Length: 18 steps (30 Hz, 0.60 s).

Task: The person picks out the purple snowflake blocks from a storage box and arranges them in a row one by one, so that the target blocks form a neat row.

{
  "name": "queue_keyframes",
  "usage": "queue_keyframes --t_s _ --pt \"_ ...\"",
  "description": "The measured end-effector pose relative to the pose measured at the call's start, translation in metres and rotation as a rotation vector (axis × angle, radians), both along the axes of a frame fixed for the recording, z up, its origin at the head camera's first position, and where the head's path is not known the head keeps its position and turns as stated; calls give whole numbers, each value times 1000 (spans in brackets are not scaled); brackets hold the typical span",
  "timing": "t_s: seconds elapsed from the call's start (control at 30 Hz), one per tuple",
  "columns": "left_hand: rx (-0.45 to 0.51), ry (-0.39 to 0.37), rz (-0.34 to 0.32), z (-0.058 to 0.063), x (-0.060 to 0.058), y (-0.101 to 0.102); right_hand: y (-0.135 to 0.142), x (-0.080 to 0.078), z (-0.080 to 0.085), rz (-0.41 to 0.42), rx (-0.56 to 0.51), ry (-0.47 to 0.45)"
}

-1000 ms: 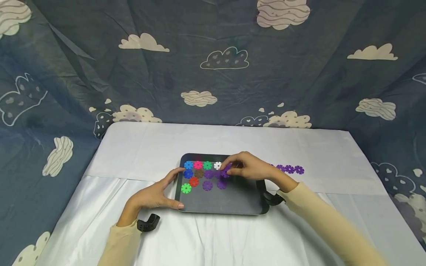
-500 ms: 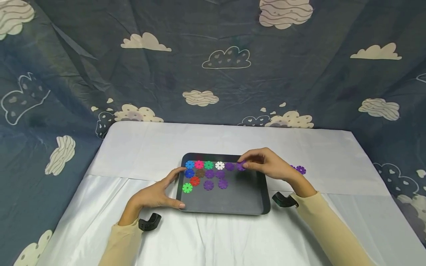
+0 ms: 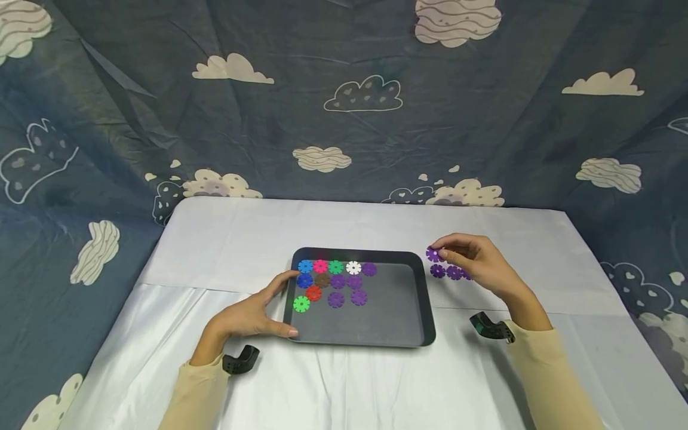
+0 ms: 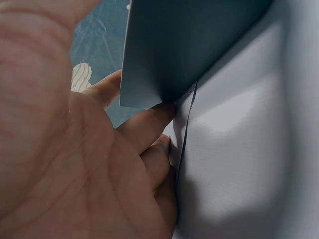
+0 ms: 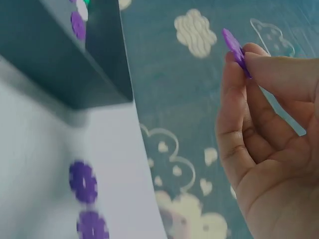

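In the head view, my left hand point(image 3: 249, 316) rests at the left side of a dark grey baking tray point(image 3: 371, 337), with fingers on the side rim and thumb at the front left corner. My right hand point(image 3: 478, 260) is off the tray's right side and pinches a purple notched disc point(image 3: 433, 254) between thumb and fingers. The right wrist view shows that pinched disc point(image 5: 236, 53) edge-on. Below it, a row of purple discs point(image 3: 438, 271) lies on the white cloth, partly hidden by the hand.
Inside the tray sit several notched discs at the left, among them a white disc point(image 3: 353, 268), a red disc point(image 3: 313, 293), a bright green disc point(image 3: 301, 304) and a purple disc point(image 3: 359, 297). A dark cloud-print curtain point(image 3: 365, 137) hangs behind the white-covered table point(image 3: 376, 382).
My right hand has moved right, out of the tray and over the cloth, carrying the purple disc. My left hand has stayed at the tray's left side.
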<state>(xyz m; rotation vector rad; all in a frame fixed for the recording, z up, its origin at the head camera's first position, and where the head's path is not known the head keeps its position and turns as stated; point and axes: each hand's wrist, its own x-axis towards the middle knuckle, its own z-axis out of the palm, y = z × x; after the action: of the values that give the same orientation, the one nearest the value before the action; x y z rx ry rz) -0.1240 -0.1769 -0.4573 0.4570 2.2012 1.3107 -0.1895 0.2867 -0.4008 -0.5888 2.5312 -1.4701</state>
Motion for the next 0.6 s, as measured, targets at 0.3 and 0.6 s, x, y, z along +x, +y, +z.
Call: queue_keyframes --t_s 0.3,0.6 --pt "10 -6 -8 -2 0 1 38 13 -8 -163 54 55" --pt "0 0 4 -1 1 0 73 12 -27 -267 29 45"
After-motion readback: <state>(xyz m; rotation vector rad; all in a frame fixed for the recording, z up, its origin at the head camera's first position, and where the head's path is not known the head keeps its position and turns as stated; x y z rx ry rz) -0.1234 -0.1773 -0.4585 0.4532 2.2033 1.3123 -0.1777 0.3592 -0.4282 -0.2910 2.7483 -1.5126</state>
